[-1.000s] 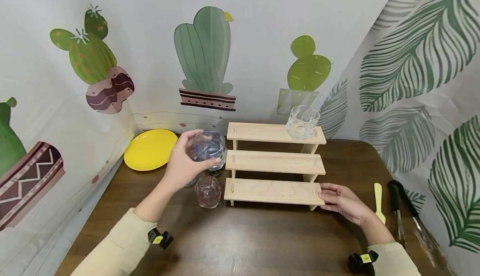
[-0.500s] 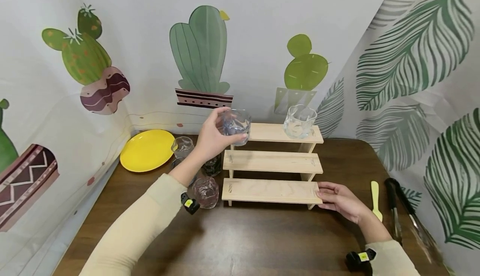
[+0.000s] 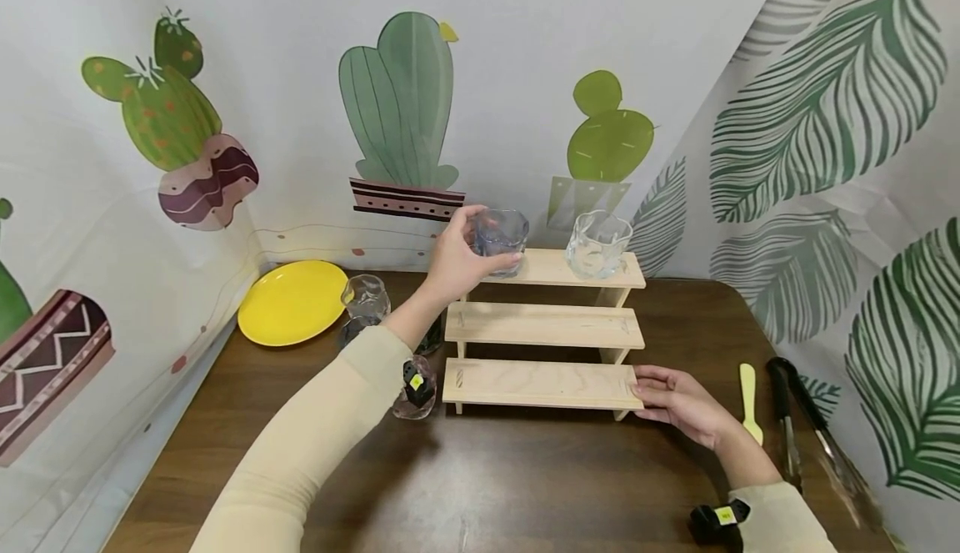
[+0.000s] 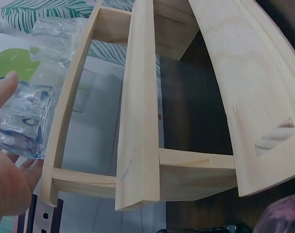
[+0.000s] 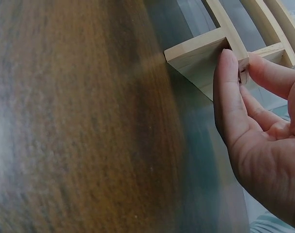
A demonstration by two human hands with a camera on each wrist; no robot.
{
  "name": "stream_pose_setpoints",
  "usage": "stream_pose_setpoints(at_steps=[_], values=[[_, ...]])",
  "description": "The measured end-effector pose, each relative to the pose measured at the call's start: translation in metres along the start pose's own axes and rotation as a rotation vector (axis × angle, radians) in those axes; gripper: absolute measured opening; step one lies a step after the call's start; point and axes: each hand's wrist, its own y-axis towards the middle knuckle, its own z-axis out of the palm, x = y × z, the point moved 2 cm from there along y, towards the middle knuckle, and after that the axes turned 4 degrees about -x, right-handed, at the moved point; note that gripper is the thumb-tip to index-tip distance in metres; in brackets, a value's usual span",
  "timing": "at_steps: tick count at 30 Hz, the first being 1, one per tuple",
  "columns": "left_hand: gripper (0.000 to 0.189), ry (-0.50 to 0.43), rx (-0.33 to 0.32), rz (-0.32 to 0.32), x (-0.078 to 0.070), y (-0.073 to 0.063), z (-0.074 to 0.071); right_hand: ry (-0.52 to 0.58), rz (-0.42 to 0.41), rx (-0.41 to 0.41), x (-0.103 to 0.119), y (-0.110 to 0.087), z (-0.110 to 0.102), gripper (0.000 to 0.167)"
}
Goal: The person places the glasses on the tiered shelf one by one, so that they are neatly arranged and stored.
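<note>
My left hand (image 3: 459,259) holds a bluish glass tumbler (image 3: 501,234) at the left end of the top step of a three-step wooden display shelf (image 3: 540,384). The left wrist view shows thumb and fingers around that tumbler (image 4: 25,116), its base right at the top board. A clear glass tumbler (image 3: 598,244) stands on the same step toward the right end. My right hand (image 3: 686,407) pinches the right end of the lowest board. Seen from the right wrist, the thumb and fingers (image 5: 229,92) lie on opposite faces of the board.
Left of the shelf stand a clear glass (image 3: 366,295), a pinkish glass (image 3: 408,407) and dark glasses, partly hidden by the left arm. A yellow plate (image 3: 291,303) lies behind them. At right are a pale yellow spreader (image 3: 748,399) and black-handled tongs (image 3: 787,424).
My left hand has carried the bluish tumbler right and back, from beside the shelf to its top step. My right hand has stayed on the lowest board.
</note>
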Motion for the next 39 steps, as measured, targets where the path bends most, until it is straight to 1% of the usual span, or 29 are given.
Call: stream_pose_setpoints(at_steps=[3, 8, 16, 22, 27, 32, 36, 39], values=[[0.091, 0.013, -0.006, -0.021, 0.002, 0.001, 0.001, -0.003, -0.002, 0.000, -0.001, 0.000, 0.000, 0.065], [0.093, 0.004, -0.011, -0.059, 0.006, 0.002, 0.000, -0.004, -0.004, -0.009, -0.001, 0.000, 0.001, 0.066], [0.095, 0.032, 0.001, -0.079, 0.005, 0.002, 0.001, 0.010, -0.004, -0.011, -0.002, -0.001, 0.001, 0.066], [0.094, 0.028, 0.028, -0.091, 0.004, 0.003, -0.001, 0.011, -0.009, -0.008, -0.002, 0.000, 0.000, 0.066], [0.097, 0.025, 0.071, -0.112, 0.002, 0.004, -0.004, 0.008, -0.006, -0.010, -0.002, 0.000, 0.000, 0.066], [0.102, 0.016, 0.102, -0.094, 0.000, 0.001, -0.011, 0.010, -0.004, -0.011, -0.001, -0.001, 0.001, 0.067], [0.101, 0.000, 0.107, -0.054, -0.003, -0.004, -0.021, 0.016, -0.002, -0.010, 0.000, -0.002, 0.002, 0.067], [0.099, 0.000, 0.098, -0.026, -0.006, -0.011, -0.031, 0.015, -0.001, -0.010, 0.000, -0.002, 0.002, 0.067]])
